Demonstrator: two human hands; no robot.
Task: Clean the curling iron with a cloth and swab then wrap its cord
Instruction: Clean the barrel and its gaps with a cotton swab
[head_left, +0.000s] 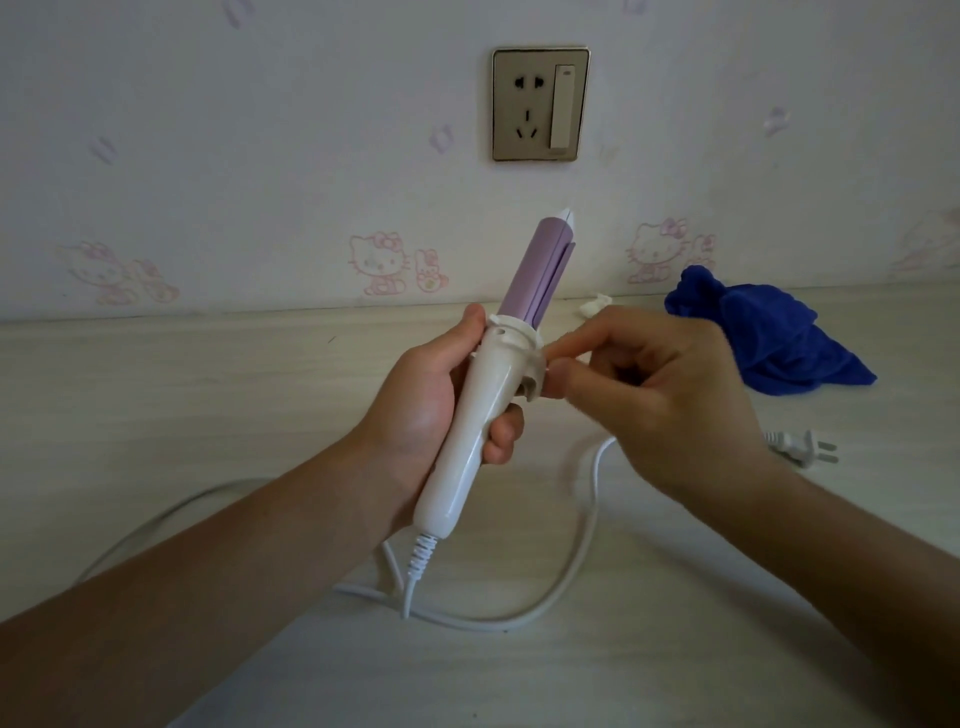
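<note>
My left hand (431, 410) grips the white handle of the curling iron (488, 415) and holds it upright, tilted to the right, with its lilac barrel (540, 270) pointing at the wall. My right hand (660, 395) has its thumb and forefinger pinched together against the white collar at the barrel's base; whatever is between the fingertips is too small to make out. The white cord (582, 551) loops over the table from the handle's end to the plug (802, 447) at the right. The blue cloth (763, 332) lies crumpled at the back right.
A small white wad (595, 304) lies by the wall behind my right hand. A wall socket with a switch (540, 104) is above the pale wooden table (208, 389). The wall runs along the table's far edge.
</note>
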